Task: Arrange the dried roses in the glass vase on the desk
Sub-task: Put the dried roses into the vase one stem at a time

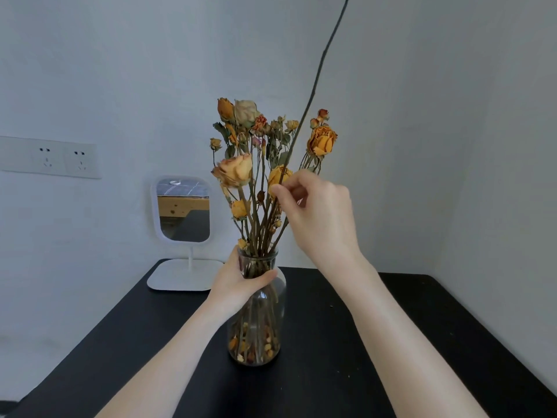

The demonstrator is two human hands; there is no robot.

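Pale walls (452,116), wall sockets (49,157), standing mirror (183,210).

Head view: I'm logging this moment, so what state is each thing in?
Glass vase: upright on the desk, neck gripped.
Dried roses: standing in the vase.
Long stem: pinched, tilted, top out of frame.
Left hand: closed on the vase.
Right hand: pinching the stem.
Mirror: upright.
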